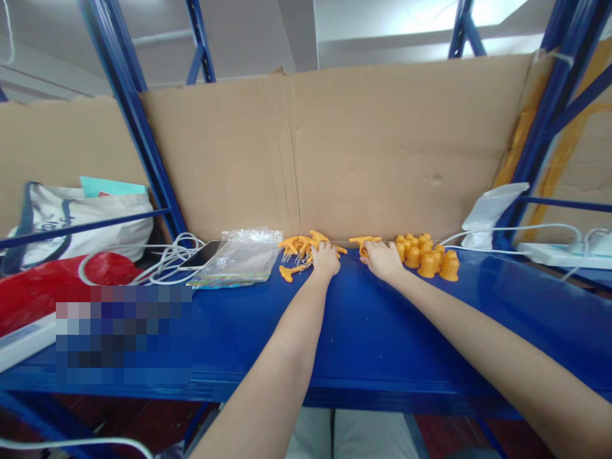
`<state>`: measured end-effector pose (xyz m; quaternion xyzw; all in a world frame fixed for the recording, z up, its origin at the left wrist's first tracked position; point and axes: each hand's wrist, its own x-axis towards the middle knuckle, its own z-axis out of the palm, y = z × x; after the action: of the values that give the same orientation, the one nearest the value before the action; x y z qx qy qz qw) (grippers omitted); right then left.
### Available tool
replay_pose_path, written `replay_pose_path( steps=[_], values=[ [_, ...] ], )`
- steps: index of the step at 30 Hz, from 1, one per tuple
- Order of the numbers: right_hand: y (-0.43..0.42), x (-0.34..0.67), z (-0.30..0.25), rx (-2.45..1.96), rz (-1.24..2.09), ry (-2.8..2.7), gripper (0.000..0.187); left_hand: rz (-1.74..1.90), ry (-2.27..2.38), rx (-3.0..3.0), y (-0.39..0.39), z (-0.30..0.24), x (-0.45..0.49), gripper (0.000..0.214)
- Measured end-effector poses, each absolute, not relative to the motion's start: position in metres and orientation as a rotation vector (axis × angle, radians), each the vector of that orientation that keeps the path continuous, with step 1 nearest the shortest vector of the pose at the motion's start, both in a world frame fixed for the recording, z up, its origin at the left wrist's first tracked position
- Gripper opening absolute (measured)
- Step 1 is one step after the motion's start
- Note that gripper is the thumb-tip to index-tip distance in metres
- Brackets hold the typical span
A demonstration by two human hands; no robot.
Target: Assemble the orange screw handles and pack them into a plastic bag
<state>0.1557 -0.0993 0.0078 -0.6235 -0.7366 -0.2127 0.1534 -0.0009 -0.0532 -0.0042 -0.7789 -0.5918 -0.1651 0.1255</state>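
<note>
— Where did the heap of small orange plastic T-shaped pieces with chains point(299, 245) lie?

— At the back of the blue metal counter point(373, 331), touching the brown cardboard sheet point(373, 146). I'd judge it had been pushed there so nothing slid off behind.

— And the hands?

— The left hand point(326, 259) rested knuckles-up on the heap's right edge, fingers curled down among the pieces. Whether it was clenched on one, I couldn't tell. The right hand point(382, 260) lay just right of the heap, fingertips over a single orange T-piece point(362, 240). Its grip was hidden too.

— Anything beyond that?

— Right of the heap, past the right hand, stood a cluster of orange bell-shaped plastic caps point(430, 258), upright and kept apart, probably sorted by kind. Farther right were a white power strip point(559, 254) and its cables.

— And to the left?

— A clear crinkled plastic bag point(241, 257) lay just left of the heap, then a dark phone point(203, 254) on looped white cables point(167, 258). Well left sat a red bag point(43, 287) and a white tote point(81, 220).

— Did anything block the reach?

— No; the counter between the person and the heap carried only the forearms.
</note>
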Motion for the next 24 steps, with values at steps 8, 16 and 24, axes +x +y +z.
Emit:
replay_pose_path(
  steps=[8,16,24],
  values=[
    [-0.086,0.129,0.008,-1.849,-0.546,-2.106,0.035,-0.572,-1.645,-2.331,-0.050,-0.009,-0.007,0.040],
    [-0.078,0.148,-0.005,-1.817,-0.389,-2.055,0.056,-0.573,-1.265,-2.523,-0.056,-0.006,0.001,0.037],
    [-0.084,0.187,0.017,-1.941,-0.331,-1.736,0.042,-0.458,-1.238,-2.565,-0.062,0.000,0.009,0.035]
  ],
)
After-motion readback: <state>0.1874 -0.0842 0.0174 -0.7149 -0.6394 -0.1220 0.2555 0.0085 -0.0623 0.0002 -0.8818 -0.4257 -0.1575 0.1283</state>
